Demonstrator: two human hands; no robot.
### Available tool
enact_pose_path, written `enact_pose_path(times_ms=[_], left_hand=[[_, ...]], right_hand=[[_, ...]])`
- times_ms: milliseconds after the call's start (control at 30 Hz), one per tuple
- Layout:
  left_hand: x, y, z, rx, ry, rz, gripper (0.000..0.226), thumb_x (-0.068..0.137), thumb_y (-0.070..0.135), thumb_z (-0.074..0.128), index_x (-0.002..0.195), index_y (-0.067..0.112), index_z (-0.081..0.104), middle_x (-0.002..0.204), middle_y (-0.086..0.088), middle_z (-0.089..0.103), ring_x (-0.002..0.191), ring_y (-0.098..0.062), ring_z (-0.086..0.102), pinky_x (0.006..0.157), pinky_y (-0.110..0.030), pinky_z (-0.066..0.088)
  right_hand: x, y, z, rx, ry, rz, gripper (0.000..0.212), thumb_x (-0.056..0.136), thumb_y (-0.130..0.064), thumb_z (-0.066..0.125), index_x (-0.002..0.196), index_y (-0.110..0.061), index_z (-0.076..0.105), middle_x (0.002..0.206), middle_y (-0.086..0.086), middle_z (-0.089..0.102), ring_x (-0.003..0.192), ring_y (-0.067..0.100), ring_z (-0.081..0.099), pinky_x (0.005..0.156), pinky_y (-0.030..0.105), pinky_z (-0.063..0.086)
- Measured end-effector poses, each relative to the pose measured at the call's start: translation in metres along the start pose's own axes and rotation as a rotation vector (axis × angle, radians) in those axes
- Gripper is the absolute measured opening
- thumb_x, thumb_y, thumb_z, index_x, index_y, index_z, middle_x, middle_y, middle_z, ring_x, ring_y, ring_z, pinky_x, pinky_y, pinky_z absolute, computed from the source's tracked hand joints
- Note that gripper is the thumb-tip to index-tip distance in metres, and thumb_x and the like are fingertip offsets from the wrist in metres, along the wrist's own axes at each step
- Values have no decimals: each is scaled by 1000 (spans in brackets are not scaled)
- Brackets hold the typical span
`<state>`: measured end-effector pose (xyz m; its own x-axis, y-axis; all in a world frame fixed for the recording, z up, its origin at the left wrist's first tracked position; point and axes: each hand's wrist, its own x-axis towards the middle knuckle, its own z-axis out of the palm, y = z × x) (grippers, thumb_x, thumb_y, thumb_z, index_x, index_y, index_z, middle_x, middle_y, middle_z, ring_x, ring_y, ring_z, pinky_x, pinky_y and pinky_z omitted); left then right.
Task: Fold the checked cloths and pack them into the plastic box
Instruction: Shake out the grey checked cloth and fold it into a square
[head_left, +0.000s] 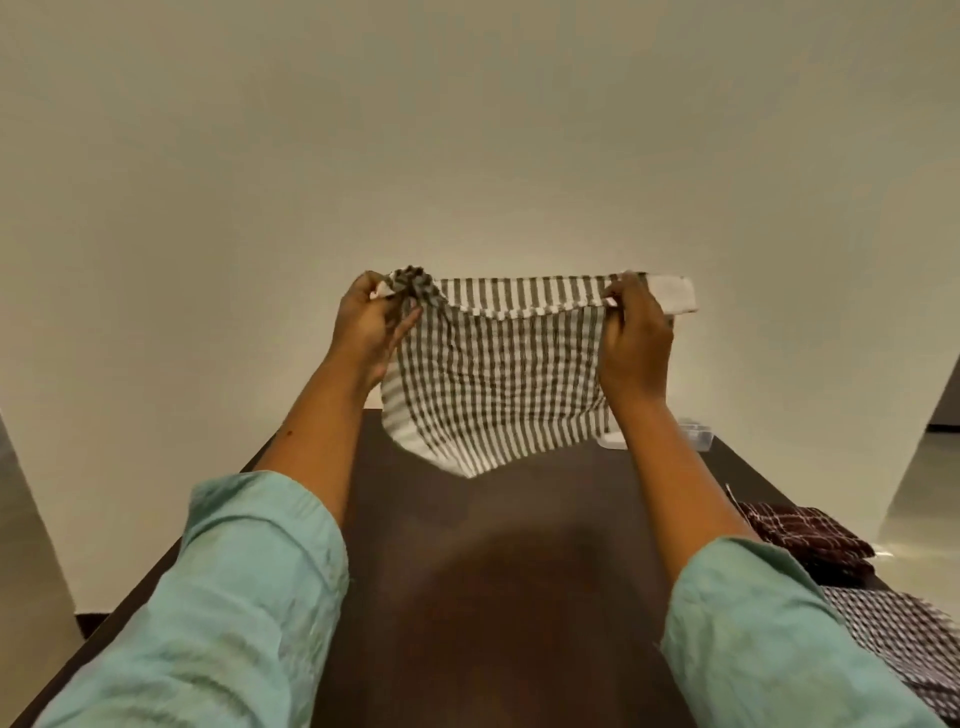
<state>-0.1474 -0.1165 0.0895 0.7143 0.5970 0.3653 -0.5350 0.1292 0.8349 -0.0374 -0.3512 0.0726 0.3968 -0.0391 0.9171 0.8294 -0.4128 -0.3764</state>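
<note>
Head view: I hold the grey cloth (493, 374) up in the air above the far end of the table (509, 597), stretched between both hands. My left hand (366, 332), at about 9 o'clock of the cloth, is closed on its top left corner, where the fabric is bunched into a small knot-like wad above my fingers. My right hand (634, 343), at 3 o'clock of the cloth, pinches the top edge between thumb and fingers, and a white strip of the hem sticks out past it to the right. Between my hands the top edge is folded over toward me, so a band of stripes lies across the front; below it the cloth hangs free and comes to a point at 6 o'clock, just clear of the dark tabletop (I cannot tell whether the tip brushes it). Behind my right wrist, at 4 o'clock of the cloth, the clear box (693, 431) sits on the table, mostly hidden by my arm. Near the right edge of the table lie a dark red cloth (800, 535) and, closer to me, a brown checked cloth (898, 634). Both my sleeves (234, 597) are pale green and pushed up the forearm.
</note>
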Motion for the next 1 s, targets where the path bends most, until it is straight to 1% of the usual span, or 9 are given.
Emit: enact_pose_path(times_ms=[133,233,300,433,533,633,767,900,1000], left_hand=[[-21,-7,-23,244,-82,-121,38,93,-11,38,69,17,46,83,-5,65,78,-20,67,71,-33,58],[-48,-20,-55,566,-48,-258,35,89,-9,39,65,16,47,65,-7,57,61,-20,59,47,-23,53],[-71,-31,-72,833,-203,-471,29,89,-9,38,72,11,52,67,-13,58,50,-18,58,39,-21,45],[-111,-53,-91,1147,-547,-973,39,87,-12,32,104,11,57,68,-8,65,51,-13,62,55,-27,48],[-127,-62,-93,1177,-595,-1118,48,88,-12,30,125,10,52,72,-10,67,53,-13,64,62,-30,50],[-137,-59,-85,1205,-654,-1151,52,88,-12,29,126,12,53,76,-8,66,55,-11,64,61,-28,51],[-138,-51,-77,1179,-629,-1125,42,90,-11,32,107,16,59,77,-8,68,57,-11,64,57,-26,51],[-135,-56,-80,1152,-496,-1001,37,89,-11,40,107,12,63,83,-9,69,61,-12,62,54,-22,45],[-131,-65,-88,1169,-343,-931,39,82,-13,39,102,9,65,74,-9,66,53,-10,52,45,-19,32]], right_hand=[[-44,23,-15,-15,73,137,18,86,3,48,95,-1,63,93,15,67,89,28,61,77,15,32],[-105,34,-34,-144,80,241,22,83,-13,47,88,-5,66,87,14,68,87,35,58,84,33,35],[-146,34,-46,-267,12,322,28,81,-22,43,85,-9,67,86,11,67,91,36,53,88,45,37],[-190,34,-65,-384,-84,432,26,81,-18,43,82,-10,67,91,13,64,98,36,48,94,49,31],[-193,30,-75,-380,-34,472,27,83,-13,40,83,-8,67,94,15,63,96,36,47,88,46,33],[-188,26,-81,-358,13,489,29,82,-11,38,84,-8,67,95,14,63,98,36,46,86,44,33],[-183,25,-87,-348,44,481,26,85,-9,41,86,-7,67,93,14,64,95,36,48,82,42,37],[-174,35,-81,-336,-125,523,18,90,-11,46,86,-11,64,88,8,65,76,20,51,65,31,38],[-160,45,-70,-287,-268,606,16,91,-12,50,95,-12,65,97,9,67,83,22,57,68,29,40]])
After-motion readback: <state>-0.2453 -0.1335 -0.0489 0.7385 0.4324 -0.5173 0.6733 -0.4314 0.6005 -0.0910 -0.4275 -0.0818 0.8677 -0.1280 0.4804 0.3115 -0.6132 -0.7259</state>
